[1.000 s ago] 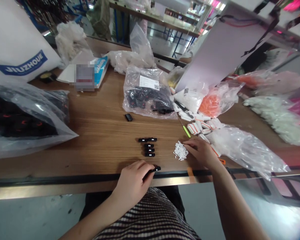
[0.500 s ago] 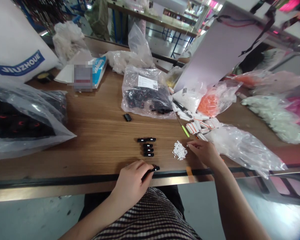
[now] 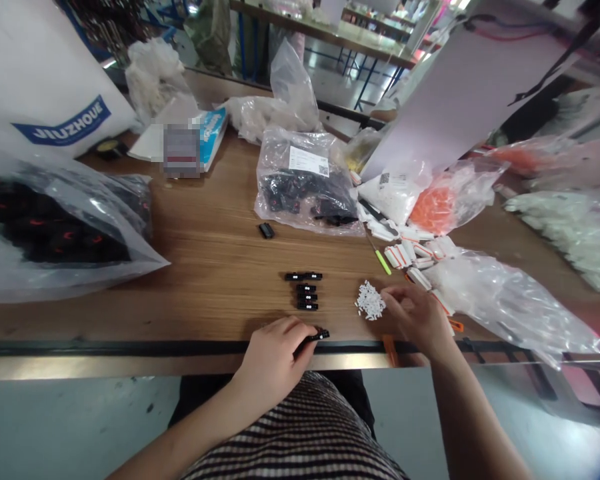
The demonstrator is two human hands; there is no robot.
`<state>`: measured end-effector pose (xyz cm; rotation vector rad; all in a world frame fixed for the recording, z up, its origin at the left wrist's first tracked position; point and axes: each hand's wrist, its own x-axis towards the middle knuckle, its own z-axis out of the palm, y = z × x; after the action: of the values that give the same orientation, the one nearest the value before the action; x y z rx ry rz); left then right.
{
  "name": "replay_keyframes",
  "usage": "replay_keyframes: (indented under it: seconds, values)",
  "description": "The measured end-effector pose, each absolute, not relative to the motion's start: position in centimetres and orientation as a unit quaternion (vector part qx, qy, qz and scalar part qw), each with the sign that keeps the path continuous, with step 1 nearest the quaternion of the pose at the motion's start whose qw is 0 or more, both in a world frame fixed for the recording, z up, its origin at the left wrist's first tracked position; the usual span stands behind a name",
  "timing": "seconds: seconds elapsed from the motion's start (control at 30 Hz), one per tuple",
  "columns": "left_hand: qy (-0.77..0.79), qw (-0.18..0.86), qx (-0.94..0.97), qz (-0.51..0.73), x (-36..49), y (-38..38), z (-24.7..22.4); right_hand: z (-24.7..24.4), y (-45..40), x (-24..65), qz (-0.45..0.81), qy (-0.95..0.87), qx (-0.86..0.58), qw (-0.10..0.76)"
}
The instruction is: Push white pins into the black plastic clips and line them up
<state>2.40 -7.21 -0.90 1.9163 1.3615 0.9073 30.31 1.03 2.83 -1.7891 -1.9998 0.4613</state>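
Note:
My left hand (image 3: 275,357) rests at the wooden table's (image 3: 205,280) front edge, shut on a small black plastic part (image 3: 319,337). My right hand (image 3: 413,317) lies to the right of a small pile of white plastic pieces (image 3: 370,300), its fingertips almost at the pile. Whether those fingers pinch a piece is hidden. Further up, several black parts (image 3: 304,291) stand in a short row and stack. A lone black part (image 3: 266,231) lies beyond them.
A clear bag of black parts (image 3: 305,187) lies behind the row. A larger bag of black parts (image 3: 55,227) sits at the left. White-and-orange pieces (image 3: 405,253), a green-handled tool (image 3: 383,262) and a crumpled clear bag (image 3: 505,307) lie to the right.
The whole scene has shifted slightly right as my head moved. My right hand's fingers have curled inward beside the white pile. My left hand keeps its hold on the black part.

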Motion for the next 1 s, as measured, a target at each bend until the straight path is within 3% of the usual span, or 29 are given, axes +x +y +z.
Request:
replay_keyframes:
  seconds: [0.07, 0.17, 0.4, 0.8, 1.0]
  values:
    - [0.523, 0.305, 0.723, 0.333, 2.4, -7.2, -0.8, 3.7, -0.6, 27.5, 0.208, -0.763, -0.564, 0.24]
    - [0.535, 0.304, 0.722, 0.315, 2.4, -7.2, -0.8, 4.4, -2.9, 23.7, 0.269, -0.825, -0.458, 0.193]
    - [0.534, 0.31, 0.724, 0.306, 2.4, -7.4, -0.8, 3.6, -3.8, 21.9, 0.294, -0.837, -0.434, 0.157]
    - [0.541, 0.305, 0.726, 0.297, 2.4, -7.3, -0.6, 3.9, -4.2, 20.8, 0.157, -0.894, -0.4, 0.125]
    - [0.536, 0.31, 0.725, 0.302, 2.4, -7.4, -0.8, 3.8, -4.5, 21.9, 0.145, -0.884, -0.398, 0.198]
